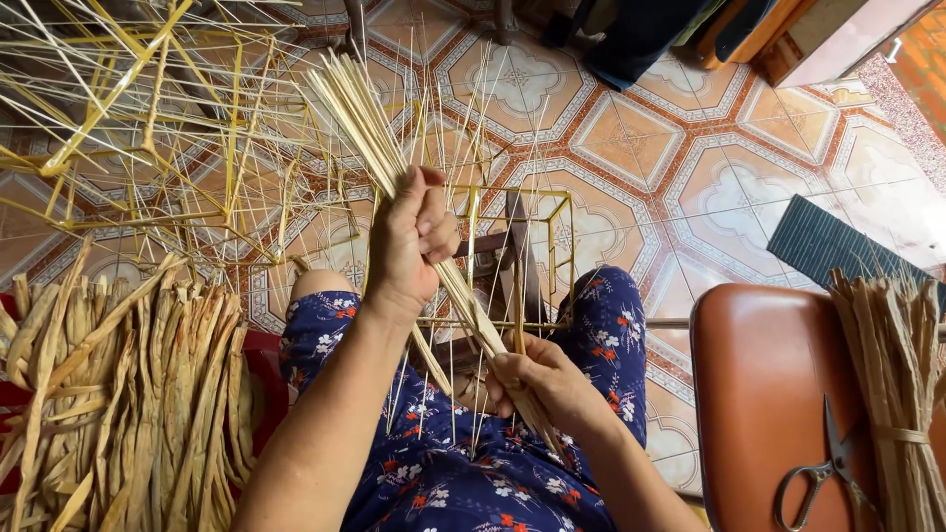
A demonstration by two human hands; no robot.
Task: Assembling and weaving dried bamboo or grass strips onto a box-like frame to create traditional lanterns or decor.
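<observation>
**Ann:** Now, look at the left hand (412, 241) — fingers curled tight round a bundle of thin bamboo splints (394, 167), gripping it about halfway up, above the knees.

**Ben:** And the right hand (537, 379) has the bundle's lower end, fingers closed on it, low over the lap in that blue floral cloth (443, 473). The bundle slants from upper left down to lower right between both hands.

**Ann:** Just behind it, a small square frame of yellow sticks (512, 256) sits between the knees, thin splints standing up from it.

**Ben:** Left side, a heap of dried flat strips (118, 394); above it, a tangle of stick frames (148, 128) on the patterned tile floor (709, 167).

**Ann:** Right side, a brown stool (759, 394) with scissors (823, 473) lying on it, beside another tied sheaf of strips (897, 374).
</observation>
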